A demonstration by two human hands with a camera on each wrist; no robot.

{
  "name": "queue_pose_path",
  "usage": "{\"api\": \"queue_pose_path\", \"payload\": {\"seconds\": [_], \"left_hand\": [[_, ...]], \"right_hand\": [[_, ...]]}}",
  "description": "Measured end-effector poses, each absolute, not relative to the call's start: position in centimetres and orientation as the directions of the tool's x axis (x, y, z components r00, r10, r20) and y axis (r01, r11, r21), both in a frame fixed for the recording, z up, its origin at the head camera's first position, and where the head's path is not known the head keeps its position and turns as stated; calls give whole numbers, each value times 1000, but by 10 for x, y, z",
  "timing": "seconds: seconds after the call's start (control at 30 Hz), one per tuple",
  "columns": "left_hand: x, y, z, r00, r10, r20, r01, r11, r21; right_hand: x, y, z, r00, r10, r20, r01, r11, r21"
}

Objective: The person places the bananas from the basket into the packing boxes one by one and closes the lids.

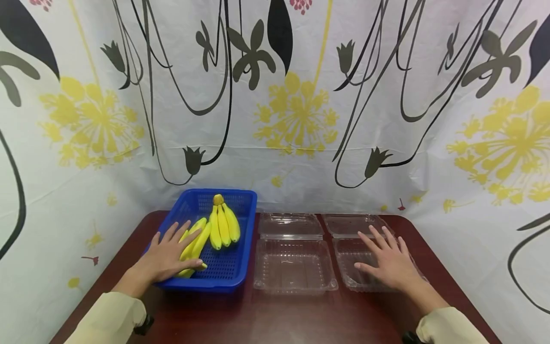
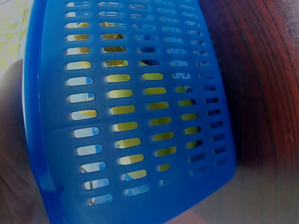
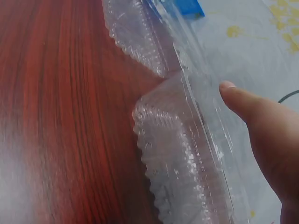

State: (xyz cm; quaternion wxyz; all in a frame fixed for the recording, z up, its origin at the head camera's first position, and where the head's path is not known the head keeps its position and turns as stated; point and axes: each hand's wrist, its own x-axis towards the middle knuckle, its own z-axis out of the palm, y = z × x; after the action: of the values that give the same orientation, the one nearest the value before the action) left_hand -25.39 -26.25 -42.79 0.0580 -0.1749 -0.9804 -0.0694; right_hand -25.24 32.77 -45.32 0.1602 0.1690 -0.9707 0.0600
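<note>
Spread fingers mark my left hand, which is over the left side of a blue plastic basket. Beneath and beside that hand lies a bunch of yellow bananas, partly covered by it. A second banana bunch lies farther back in the basket. My right hand, fingers apart, is above the right clear plastic container, hiding part of it. Left of it stands another clear container with its lid folded back. In the left wrist view, yellow shows through the basket's slots.
The dark red wooden table carries everything. Behind and on both sides hangs a white curtain with yellow and grey flower prints. Both containers' hinged lids lie toward the back edge.
</note>
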Motion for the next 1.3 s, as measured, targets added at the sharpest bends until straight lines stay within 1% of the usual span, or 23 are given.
{"api": "queue_pose_path", "payload": {"seconds": [0.13,0.33,0.47,0.67,0.87,1.17,1.3], "left_hand": [[-255,-261,-427,-932,334,138,350,929,118],[-258,-258,-427,-931,333,150,354,924,146],[-259,-256,-428,-931,331,157,353,925,142],[-260,-253,-429,-934,324,151,346,927,147],[-264,-251,-430,-946,298,124,319,922,221],[-269,-249,-434,-970,230,78,243,913,327],[-270,-247,-437,-976,207,61,215,908,359]], "right_hand": [[-251,319,-451,-900,-286,330,-340,933,-118],[-250,307,-444,-931,-223,288,-299,919,-256],[-249,300,-441,-932,-209,296,-306,893,-332],[-248,288,-440,-929,-192,316,-317,853,-415],[-248,275,-440,-933,-173,316,-318,808,-495],[-246,255,-446,-927,-157,340,-339,738,-583],[-245,247,-448,-936,-139,323,-323,699,-638]]}}
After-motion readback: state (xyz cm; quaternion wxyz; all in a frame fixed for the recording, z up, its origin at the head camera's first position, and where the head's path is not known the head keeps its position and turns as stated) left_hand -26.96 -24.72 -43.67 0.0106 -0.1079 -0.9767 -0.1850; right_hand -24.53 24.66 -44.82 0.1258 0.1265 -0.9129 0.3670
